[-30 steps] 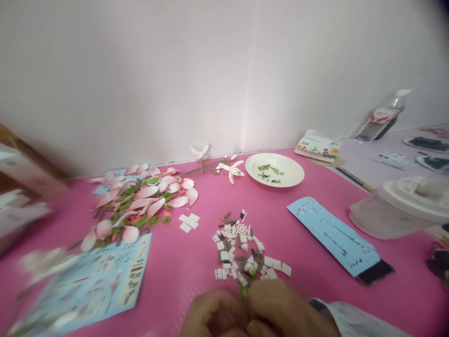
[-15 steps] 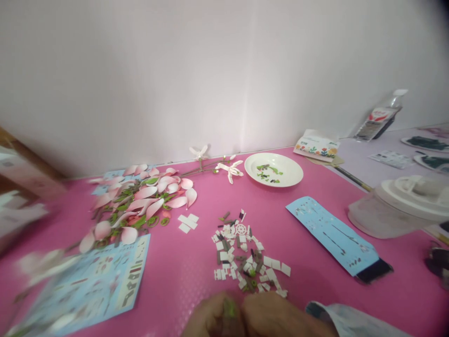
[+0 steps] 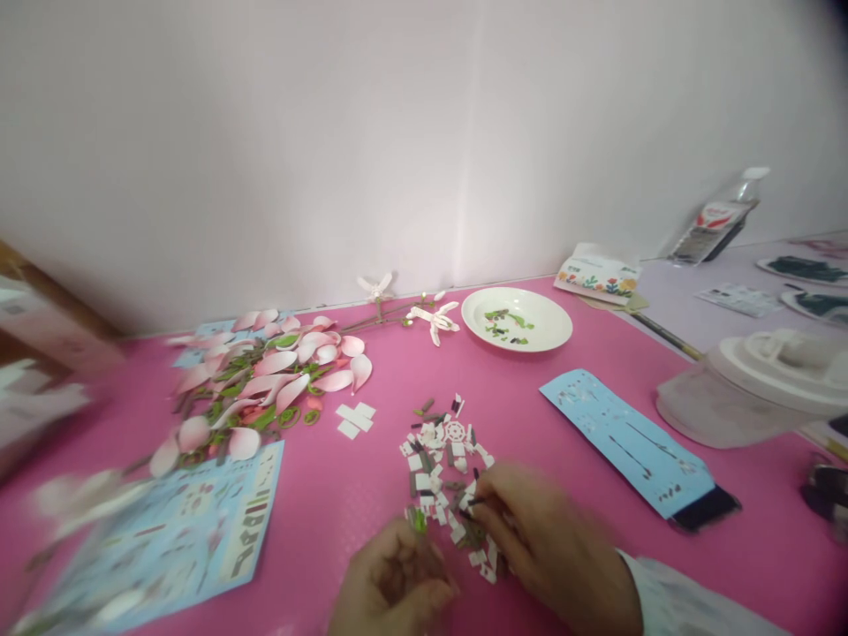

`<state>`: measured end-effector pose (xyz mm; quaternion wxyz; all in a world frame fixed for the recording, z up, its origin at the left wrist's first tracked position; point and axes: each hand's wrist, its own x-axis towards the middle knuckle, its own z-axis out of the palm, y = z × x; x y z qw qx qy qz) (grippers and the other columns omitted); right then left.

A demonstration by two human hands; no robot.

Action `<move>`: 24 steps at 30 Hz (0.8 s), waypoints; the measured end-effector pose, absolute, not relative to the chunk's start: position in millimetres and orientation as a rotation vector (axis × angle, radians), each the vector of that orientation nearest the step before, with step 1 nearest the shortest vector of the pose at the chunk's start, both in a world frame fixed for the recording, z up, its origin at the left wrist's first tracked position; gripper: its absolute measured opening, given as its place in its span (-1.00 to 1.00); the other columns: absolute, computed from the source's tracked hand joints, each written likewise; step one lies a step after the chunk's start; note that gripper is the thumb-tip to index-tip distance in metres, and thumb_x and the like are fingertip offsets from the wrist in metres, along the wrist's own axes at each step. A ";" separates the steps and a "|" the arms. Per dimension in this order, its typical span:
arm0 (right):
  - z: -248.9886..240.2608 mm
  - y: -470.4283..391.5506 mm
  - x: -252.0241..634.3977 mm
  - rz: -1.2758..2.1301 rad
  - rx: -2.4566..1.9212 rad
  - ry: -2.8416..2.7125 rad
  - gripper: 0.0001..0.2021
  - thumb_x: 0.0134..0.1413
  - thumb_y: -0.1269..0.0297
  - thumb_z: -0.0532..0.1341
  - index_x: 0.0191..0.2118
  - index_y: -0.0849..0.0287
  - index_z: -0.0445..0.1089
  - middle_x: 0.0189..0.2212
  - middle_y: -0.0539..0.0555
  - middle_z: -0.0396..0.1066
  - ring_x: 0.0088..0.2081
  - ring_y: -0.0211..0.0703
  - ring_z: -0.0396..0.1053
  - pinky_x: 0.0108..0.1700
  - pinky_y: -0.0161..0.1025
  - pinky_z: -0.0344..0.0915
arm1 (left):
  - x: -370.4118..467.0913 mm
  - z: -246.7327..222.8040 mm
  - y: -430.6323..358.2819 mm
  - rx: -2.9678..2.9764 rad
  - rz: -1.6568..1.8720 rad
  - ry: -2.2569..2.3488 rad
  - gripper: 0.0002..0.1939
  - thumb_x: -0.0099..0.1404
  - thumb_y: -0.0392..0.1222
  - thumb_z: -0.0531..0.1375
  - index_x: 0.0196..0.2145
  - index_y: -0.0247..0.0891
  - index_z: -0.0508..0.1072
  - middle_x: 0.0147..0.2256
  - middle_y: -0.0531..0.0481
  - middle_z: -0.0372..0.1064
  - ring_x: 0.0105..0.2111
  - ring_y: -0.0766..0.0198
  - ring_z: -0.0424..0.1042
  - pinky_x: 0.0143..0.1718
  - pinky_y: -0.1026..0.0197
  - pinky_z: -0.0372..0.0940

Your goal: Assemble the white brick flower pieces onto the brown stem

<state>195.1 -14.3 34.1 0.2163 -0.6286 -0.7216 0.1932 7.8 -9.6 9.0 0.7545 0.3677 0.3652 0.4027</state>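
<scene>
A green piece (image 3: 420,521) was pinched in the left hand (image 3: 389,585), its tip held by the near left edge of the pile (image 3: 424,482). The pile was stretched lengthwise toward the wall (image 3: 371,159), just beyond the left hand and leftward of the right hand (image 3: 560,549). Its near right side was reached by the right fingertips (image 3: 488,485), so the right hand was judged the nearer. A dark bit (image 3: 475,502) was seen there, but through blur it could not be told whether it was gripped.
</scene>
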 end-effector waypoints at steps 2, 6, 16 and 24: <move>32.2 -10.6 200.0 0.449 -1.803 -2.030 -0.85 0.17 0.36 0.08 -0.42 0.14 0.29 -0.46 0.03 0.32 -0.40 -0.15 0.29 -0.34 -0.24 0.19 | 5.6 4.4 -7.6 0.810 0.880 0.840 -0.72 -0.06 -0.08 0.43 -0.53 -0.30 0.46 -0.60 0.08 0.39 -0.63 0.40 0.30 -0.58 0.34 0.14; 30.0 -6.9 206.7 0.305 -1.842 -2.065 -0.86 0.15 0.39 0.11 -0.42 0.16 0.33 -0.46 0.03 0.31 -0.39 -0.14 0.30 -0.32 -0.23 0.18 | 3.3 0.4 -5.7 0.766 0.804 0.823 -0.76 -0.04 -0.13 0.42 -0.45 -0.27 0.51 -0.50 0.02 0.49 -0.53 0.33 0.40 -0.49 0.30 0.28; 29.4 -6.1 206.8 0.253 -1.865 -2.086 -0.81 0.17 0.40 0.11 -0.43 0.18 0.42 -0.47 0.05 0.32 -0.36 -0.15 0.32 -0.28 -0.24 0.19 | 4.9 4.5 -9.1 0.838 0.843 0.919 -0.76 -0.08 -0.12 0.43 -0.41 -0.23 0.58 -0.44 -0.02 0.54 -0.42 0.23 0.45 -0.36 0.23 0.34; 31.2 -5.2 208.7 0.188 -1.822 -2.057 -0.74 0.22 0.32 0.05 -0.44 0.18 0.40 -0.50 0.05 0.32 -0.39 -0.17 0.31 -0.32 -0.25 0.17 | 5.5 3.9 -8.1 0.755 0.845 0.914 -0.71 -0.11 -0.13 0.45 -0.38 -0.23 0.57 -0.49 0.03 0.49 -0.48 0.32 0.40 -0.38 0.28 0.29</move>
